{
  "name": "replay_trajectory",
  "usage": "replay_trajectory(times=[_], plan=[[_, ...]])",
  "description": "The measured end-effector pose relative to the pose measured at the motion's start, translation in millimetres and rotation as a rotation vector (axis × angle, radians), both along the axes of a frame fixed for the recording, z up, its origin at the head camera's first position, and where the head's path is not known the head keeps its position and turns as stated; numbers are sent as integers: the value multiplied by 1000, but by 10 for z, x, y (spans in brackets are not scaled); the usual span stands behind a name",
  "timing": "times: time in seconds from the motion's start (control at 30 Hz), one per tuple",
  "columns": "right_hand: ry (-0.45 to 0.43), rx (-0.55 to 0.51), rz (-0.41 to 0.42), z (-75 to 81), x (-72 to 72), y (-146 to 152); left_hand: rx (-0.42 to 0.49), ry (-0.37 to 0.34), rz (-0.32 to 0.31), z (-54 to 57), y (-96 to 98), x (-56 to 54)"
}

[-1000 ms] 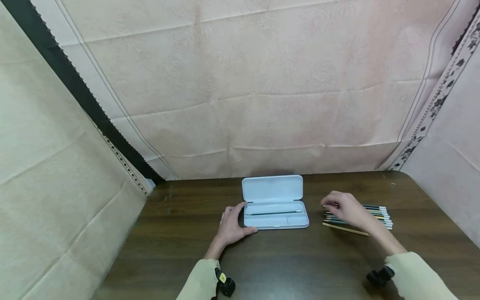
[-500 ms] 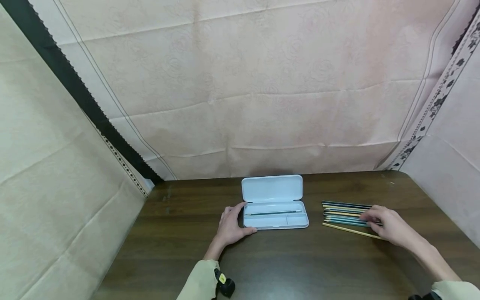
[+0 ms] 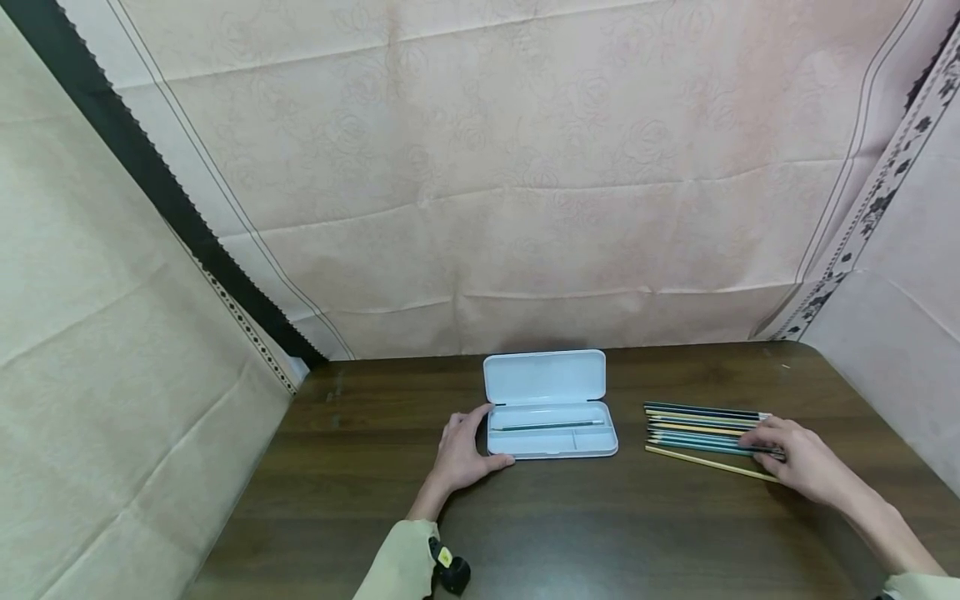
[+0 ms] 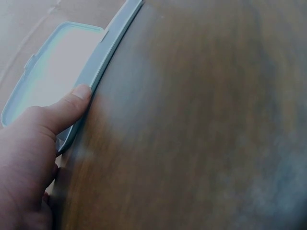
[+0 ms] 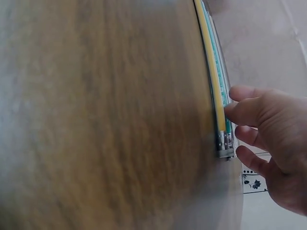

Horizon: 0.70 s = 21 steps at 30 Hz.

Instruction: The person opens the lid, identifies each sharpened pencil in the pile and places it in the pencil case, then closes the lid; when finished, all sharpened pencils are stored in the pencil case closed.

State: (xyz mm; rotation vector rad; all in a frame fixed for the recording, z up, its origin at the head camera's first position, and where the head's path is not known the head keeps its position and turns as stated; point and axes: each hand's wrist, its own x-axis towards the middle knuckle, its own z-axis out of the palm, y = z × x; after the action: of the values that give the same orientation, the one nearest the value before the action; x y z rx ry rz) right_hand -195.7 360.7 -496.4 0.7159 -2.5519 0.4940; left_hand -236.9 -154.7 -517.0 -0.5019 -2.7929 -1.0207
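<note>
A pale blue pencil case [image 3: 545, 375] stands with its lid raised, and one dark green pencil [image 3: 551, 426] lies in its tray. My left hand [image 3: 462, 452] holds the case by its left end, thumb at the near side and forefinger toward the far corner. In the left wrist view the thumb presses the case's edge. To the right lies a row of dark, yellow and green pencils [image 3: 693, 422]. My right hand [image 3: 798, 458] has its bent fingertips at their eraser ends. In the right wrist view thumb and forefinger touch a green pencil [image 5: 221, 79], with no clear pinch.
One yellow pencil [image 3: 708, 463] slants apart from the row, on its near side. All lies on a dark brown wooden table [image 3: 585, 533]. Pale patterned cloth [image 3: 525, 208] hangs behind the table and at both sides.
My right hand has moved right along the pencils, from their pointed ends to their eraser ends, uncovering most of the row. The left hand and the case have stayed put.
</note>
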Motion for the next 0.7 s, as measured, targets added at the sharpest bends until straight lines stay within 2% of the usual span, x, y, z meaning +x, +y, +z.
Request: replay_trajectory(times=[0.47, 0.7], plan=[[47, 39, 13, -20, -41, 7, -4, -1, 1, 0, 3, -20], [-15, 30, 40, -9, -12, -13, -10, -8, 2, -10, -3, -8]])
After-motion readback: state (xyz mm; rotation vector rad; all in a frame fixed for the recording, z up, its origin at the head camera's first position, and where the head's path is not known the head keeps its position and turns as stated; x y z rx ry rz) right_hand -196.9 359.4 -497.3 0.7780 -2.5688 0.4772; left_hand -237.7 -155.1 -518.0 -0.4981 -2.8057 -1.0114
